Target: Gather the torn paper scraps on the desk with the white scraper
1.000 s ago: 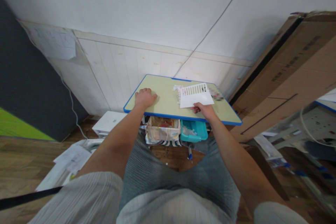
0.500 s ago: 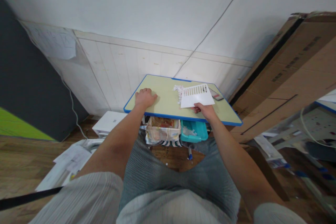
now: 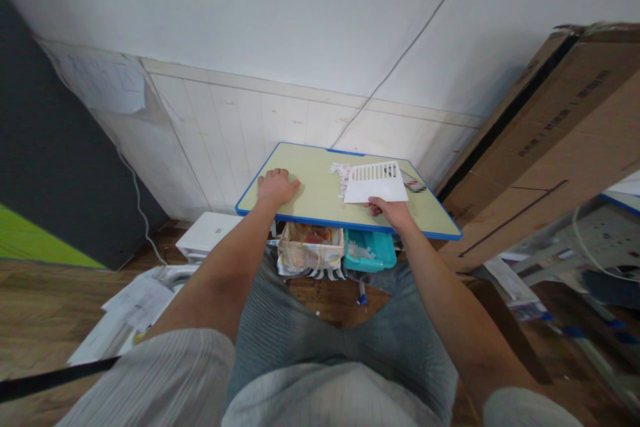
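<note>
My right hand [image 3: 387,209] pinches the near edge of a white sheet [image 3: 376,191], thumb on top. A row of narrow slots is cut along the sheet's far side. Small white paper scraps [image 3: 341,172] lie on the tabletop [image 3: 315,190] by the sheet's left edge, and the sheet hides part of them. Just right of the sheet is an item with red on it [image 3: 414,183], partly pixelated, so its kind is unclear. Toward the table's left end, my left hand [image 3: 278,187] rests on the surface, thumb apart, holding nothing.
Under the table's front edge are a fabric basket [image 3: 311,258] and a teal plastic bin [image 3: 383,253] with white scraps inside. Tall cardboard [image 3: 560,140] leans at the right. A white box [image 3: 207,235] stands at lower left. The wall [image 3: 240,117] rises behind the table.
The white sheet has turned slightly and sits a little flatter in my right hand. My left hand has stayed in place.
</note>
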`<state>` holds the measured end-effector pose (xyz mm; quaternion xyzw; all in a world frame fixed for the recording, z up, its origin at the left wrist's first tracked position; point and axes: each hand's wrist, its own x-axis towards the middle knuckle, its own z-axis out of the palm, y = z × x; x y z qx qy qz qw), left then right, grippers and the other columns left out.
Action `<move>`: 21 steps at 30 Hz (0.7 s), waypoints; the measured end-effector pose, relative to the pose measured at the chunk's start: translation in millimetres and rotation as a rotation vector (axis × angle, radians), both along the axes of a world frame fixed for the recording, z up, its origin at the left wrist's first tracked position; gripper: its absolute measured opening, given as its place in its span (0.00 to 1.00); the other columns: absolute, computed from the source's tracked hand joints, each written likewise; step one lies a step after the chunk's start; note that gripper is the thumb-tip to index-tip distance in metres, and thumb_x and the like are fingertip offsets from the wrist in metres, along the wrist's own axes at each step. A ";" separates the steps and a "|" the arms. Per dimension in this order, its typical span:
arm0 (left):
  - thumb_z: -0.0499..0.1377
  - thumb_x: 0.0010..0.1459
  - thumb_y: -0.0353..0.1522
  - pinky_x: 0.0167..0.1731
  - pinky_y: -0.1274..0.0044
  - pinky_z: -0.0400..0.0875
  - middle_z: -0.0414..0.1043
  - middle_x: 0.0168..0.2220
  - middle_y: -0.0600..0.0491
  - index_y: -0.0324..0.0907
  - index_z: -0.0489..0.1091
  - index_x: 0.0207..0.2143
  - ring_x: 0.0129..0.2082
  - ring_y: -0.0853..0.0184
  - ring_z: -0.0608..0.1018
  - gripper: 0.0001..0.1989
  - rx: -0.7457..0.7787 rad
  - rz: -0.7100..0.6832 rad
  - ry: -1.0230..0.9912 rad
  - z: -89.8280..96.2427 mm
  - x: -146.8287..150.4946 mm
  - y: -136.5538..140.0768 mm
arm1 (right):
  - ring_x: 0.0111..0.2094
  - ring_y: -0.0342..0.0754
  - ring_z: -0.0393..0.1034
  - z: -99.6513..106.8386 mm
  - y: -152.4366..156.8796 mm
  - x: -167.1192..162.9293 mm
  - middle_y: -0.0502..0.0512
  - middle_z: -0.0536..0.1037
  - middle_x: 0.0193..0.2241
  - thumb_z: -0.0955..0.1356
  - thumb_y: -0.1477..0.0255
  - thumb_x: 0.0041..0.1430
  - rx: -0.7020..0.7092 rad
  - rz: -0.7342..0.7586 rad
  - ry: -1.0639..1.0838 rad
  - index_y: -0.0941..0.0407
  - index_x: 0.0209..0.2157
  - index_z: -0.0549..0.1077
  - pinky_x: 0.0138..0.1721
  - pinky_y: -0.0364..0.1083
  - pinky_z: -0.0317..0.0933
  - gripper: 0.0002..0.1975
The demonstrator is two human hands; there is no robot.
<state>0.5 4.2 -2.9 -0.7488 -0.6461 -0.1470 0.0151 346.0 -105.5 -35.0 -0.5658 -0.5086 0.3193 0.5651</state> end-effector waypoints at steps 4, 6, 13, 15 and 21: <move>0.54 0.78 0.45 0.73 0.51 0.68 0.73 0.76 0.30 0.35 0.75 0.74 0.75 0.39 0.73 0.33 -0.002 -0.001 0.004 2.5 0.5 -2.9 | 0.23 0.49 0.74 1.3 -0.6 -1.3 0.60 0.88 0.28 0.81 0.59 0.51 -0.008 -0.002 0.016 0.53 0.27 0.80 0.29 0.49 0.75 0.14; 0.54 0.78 0.45 0.73 0.51 0.68 0.73 0.76 0.30 0.34 0.75 0.74 0.75 0.39 0.73 0.33 -0.005 -0.002 0.004 3.7 0.7 -4.0 | 0.22 0.49 0.74 2.6 -0.9 -2.1 0.60 0.88 0.27 0.81 0.60 0.51 -0.013 -0.007 0.027 0.53 0.27 0.79 0.28 0.49 0.75 0.14; 0.54 0.78 0.45 0.73 0.52 0.67 0.72 0.77 0.30 0.36 0.75 0.74 0.76 0.39 0.73 0.33 -0.016 -0.001 -0.007 4.4 0.3 -3.3 | 0.22 0.50 0.74 5.6 -1.4 -3.5 0.58 0.85 0.24 0.79 0.60 0.49 -0.025 -0.036 0.049 0.51 0.26 0.76 0.27 0.49 0.73 0.13; 0.55 0.78 0.45 0.73 0.52 0.67 0.72 0.76 0.31 0.36 0.75 0.74 0.75 0.39 0.73 0.32 -0.014 0.002 -0.006 3.9 0.2 -2.8 | 0.21 0.49 0.74 5.4 -1.5 -2.6 0.57 0.84 0.23 0.79 0.59 0.48 -0.022 -0.040 0.049 0.51 0.26 0.75 0.27 0.49 0.72 0.14; 0.55 0.78 0.44 0.72 0.52 0.68 0.74 0.75 0.30 0.36 0.76 0.72 0.75 0.39 0.74 0.31 -0.009 -0.007 -0.011 3.7 0.1 -3.5 | 0.21 0.48 0.71 4.8 -2.5 0.1 0.54 0.81 0.21 0.80 0.56 0.47 -0.003 -0.048 0.039 0.50 0.22 0.75 0.24 0.48 0.67 0.17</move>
